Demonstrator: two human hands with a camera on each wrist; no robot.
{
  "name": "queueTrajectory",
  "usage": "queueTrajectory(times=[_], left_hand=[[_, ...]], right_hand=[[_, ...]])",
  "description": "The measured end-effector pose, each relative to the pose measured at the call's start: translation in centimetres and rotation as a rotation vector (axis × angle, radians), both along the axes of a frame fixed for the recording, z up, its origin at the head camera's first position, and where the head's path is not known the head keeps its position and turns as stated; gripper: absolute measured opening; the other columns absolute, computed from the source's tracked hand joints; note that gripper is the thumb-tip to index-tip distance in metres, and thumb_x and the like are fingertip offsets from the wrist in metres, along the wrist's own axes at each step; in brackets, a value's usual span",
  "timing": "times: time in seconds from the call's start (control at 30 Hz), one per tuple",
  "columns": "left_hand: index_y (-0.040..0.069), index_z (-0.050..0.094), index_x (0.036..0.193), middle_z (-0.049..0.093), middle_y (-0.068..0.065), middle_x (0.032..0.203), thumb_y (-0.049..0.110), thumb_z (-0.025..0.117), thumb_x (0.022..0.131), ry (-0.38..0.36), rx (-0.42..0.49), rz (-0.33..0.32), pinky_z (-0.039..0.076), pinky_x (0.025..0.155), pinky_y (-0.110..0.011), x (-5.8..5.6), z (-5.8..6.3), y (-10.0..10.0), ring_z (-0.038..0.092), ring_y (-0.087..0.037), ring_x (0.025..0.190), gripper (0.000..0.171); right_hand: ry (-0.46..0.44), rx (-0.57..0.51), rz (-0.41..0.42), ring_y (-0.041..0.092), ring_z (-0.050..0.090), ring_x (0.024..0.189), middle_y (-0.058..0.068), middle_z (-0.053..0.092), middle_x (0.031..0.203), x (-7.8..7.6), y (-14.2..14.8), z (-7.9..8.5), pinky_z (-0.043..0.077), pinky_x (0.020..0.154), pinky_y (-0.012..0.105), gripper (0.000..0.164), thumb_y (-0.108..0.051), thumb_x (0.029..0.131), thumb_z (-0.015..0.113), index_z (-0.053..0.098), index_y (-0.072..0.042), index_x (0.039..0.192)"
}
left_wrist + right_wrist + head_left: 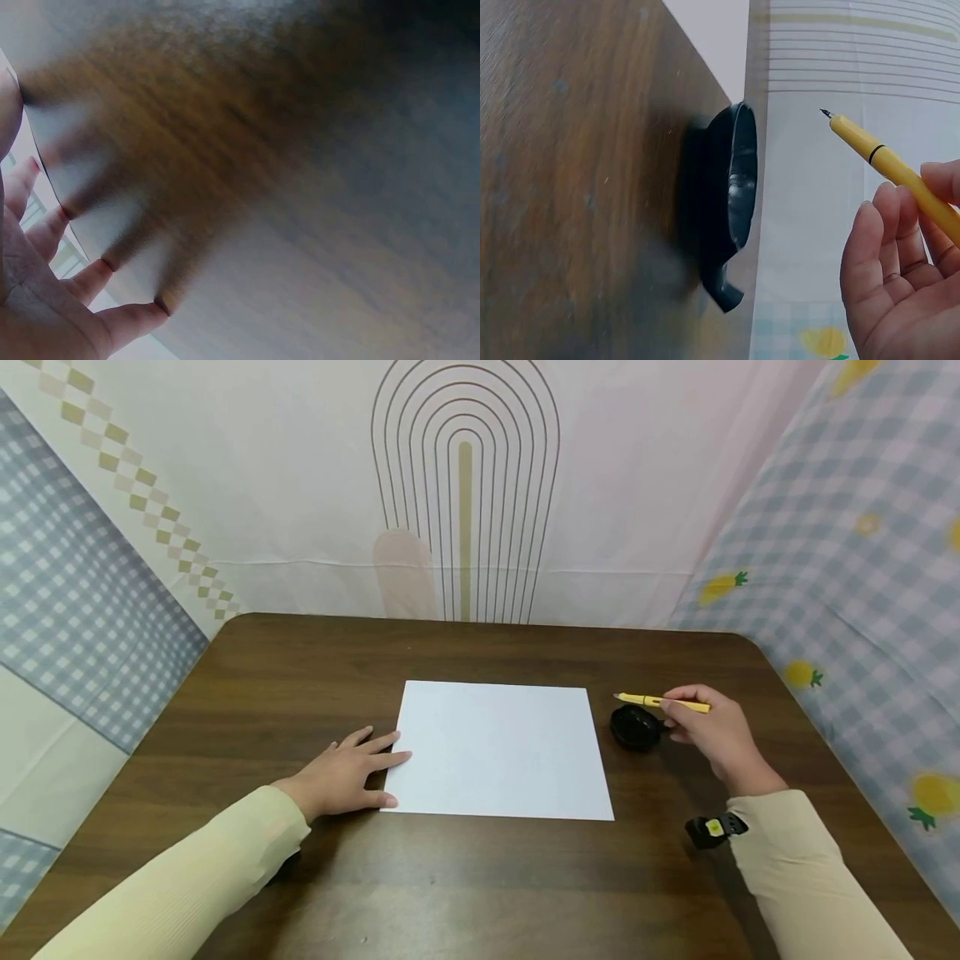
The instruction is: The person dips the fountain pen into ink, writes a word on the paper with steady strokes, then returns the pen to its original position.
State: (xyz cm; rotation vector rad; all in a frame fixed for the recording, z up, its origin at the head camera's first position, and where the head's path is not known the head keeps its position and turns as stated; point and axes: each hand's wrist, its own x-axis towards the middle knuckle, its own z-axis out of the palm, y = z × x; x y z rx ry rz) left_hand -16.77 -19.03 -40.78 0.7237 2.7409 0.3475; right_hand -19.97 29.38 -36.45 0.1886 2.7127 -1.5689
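Observation:
A white sheet of paper (498, 752) lies flat in the middle of the dark wooden table. My left hand (341, 781) rests with spread fingers at its left edge, thumb and some fingertips over the paper. The left wrist view shows those fingertips pressed down on the surface. To the right of the sheet, my right hand (712, 735) pinches a yellow fountain pen (892, 169) between thumb and fingers, its dark nib pointing left. Just below the pen in the head view stands a small round black dish (635, 727) with a short handle, hollow and shiny inside.
The brown table (480, 885) has rounded far corners. Behind it hangs a pale cloth (300, 485) with arch lines, and checked blue cloth (847, 610) closes off the right side. A black watch-like device (708, 831) sits at the right wrist.

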Motion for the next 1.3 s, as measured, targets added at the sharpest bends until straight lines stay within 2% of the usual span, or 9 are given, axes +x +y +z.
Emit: queueTrajectory(times=[0.23,0.7,1.03,1.2,1.3], left_hand=[[0.026,0.045,0.146,0.028,-0.006,0.158,0.05,0.067,0.087,-0.009,-0.006,0.005,0.024,0.099,-0.075,0.0,0.0,0.1,0.02,-0.047,0.142,0.068],[0.025,0.046,0.146,0.028,-0.007,0.157,0.05,0.068,0.086,-0.024,0.0,0.018,0.024,0.099,-0.075,-0.1,0.0,0.3,0.02,-0.047,0.142,0.069],[0.025,0.046,0.146,0.028,-0.007,0.158,0.049,0.068,0.086,-0.024,-0.007,0.015,0.024,0.098,-0.075,-0.1,-0.2,0.2,0.019,-0.047,0.142,0.069],[0.024,0.045,0.146,0.027,-0.007,0.158,0.048,0.068,0.086,-0.028,-0.009,0.015,0.023,0.099,-0.075,-0.1,-0.1,0.2,0.019,-0.047,0.142,0.069],[0.024,0.045,0.146,0.027,-0.007,0.158,0.048,0.068,0.086,-0.032,-0.007,0.018,0.023,0.099,-0.075,-0.1,-0.1,0.2,0.018,-0.047,0.142,0.068]], right_hand=[[0.051,-0.023,0.007,0.006,0.062,0.076,-0.009,0.06,0.086,-0.4,-1.1,0.2,0.057,0.066,0.026,0.03,-0.026,0.095,0.063,0.06,-0.002,0.112],[0.09,-0.073,0.033,0.004,0.061,0.074,-0.006,0.06,0.088,-1.2,-3.4,0.3,0.055,0.065,0.022,0.031,-0.021,0.094,0.064,0.06,0.003,0.113],[0.046,-0.056,0.06,0.009,0.06,0.079,0.01,0.056,0.103,-1.7,-5.6,0.3,0.055,0.069,0.021,0.033,-0.022,0.094,0.063,0.059,0.004,0.114],[0.024,-0.045,0.073,0.018,0.06,0.083,0.015,0.056,0.11,-2.1,-6.8,0.2,0.055,0.071,0.022,0.032,-0.022,0.094,0.062,0.059,0.003,0.114],[0.003,-0.049,0.076,0.026,0.06,0.088,0.018,0.056,0.113,-2.4,-7.5,0.0,0.056,0.075,0.028,0.031,-0.021,0.094,0.062,0.059,0.003,0.113]])
